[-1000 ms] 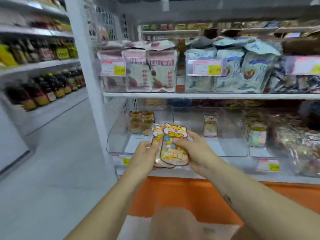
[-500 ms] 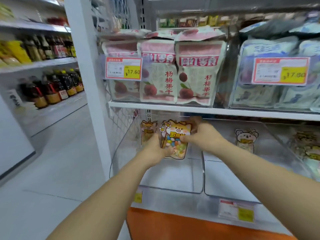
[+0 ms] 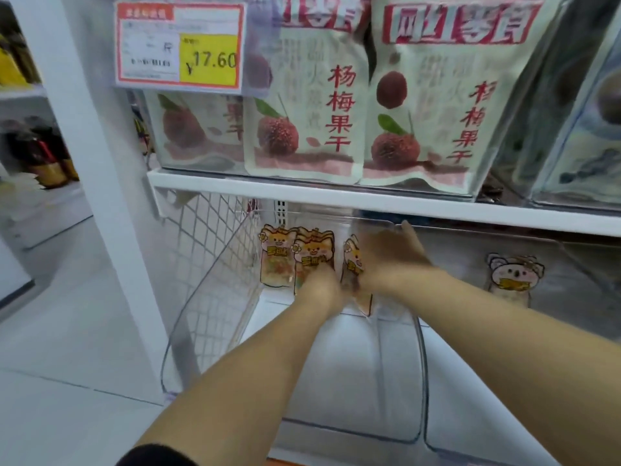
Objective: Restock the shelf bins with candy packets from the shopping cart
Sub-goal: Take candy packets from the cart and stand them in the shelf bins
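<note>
Both my hands reach deep into a clear plastic shelf bin (image 3: 420, 364) on the lower shelf. Cartoon-cat candy packets stand upright at its back: one at the left (image 3: 275, 264), a second (image 3: 314, 253) right beside it. My left hand (image 3: 319, 285) holds the lower part of that second packet. A third candy packet (image 3: 352, 260) is gripped by my right hand (image 3: 391, 262), which covers most of it. Motion blur hides the fingers' exact lie.
The white shelf board (image 3: 336, 195) hangs close above my hands, loaded with large dried-fruit bags (image 3: 302, 95) and a price tag (image 3: 181, 45). A neighbouring clear bin on the right holds a koala packet (image 3: 510, 277). A wire mesh panel (image 3: 215, 264) and white upright post (image 3: 100, 163) bound the left.
My hands carried the packets from in front of the shelf forward into the bin to its back. The camera has moved much closer and lower.
</note>
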Demonstrator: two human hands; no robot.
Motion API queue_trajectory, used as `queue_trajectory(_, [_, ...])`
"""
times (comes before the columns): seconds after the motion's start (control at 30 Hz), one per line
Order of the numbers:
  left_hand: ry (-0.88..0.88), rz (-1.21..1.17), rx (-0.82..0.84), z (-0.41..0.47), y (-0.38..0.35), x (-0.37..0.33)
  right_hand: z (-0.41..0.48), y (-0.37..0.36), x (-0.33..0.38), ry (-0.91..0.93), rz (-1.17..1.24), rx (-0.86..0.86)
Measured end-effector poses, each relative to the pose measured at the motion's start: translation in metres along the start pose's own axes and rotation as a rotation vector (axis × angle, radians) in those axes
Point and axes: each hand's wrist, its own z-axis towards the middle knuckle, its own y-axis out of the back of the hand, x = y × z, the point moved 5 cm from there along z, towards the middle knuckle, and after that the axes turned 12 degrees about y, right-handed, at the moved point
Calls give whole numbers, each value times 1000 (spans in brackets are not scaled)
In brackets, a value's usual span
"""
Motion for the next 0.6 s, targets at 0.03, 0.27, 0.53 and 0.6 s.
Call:
queue_trajectory(0.03, [23, 49, -21, 3, -2, 5, 4, -2, 0, 4, -17, 22])
queue_trajectory(0.27, [67, 219, -67, 15, 5, 36, 20, 5, -4, 25, -165, -33])
queue_trajectory(0.53, [5, 121, -80, 14, 6, 39, 36, 1, -9, -3, -356, -108])
queue_trajectory(0.6, [-6, 120, -75, 11, 6, 38, 43, 0, -7, 10, -334, -128])
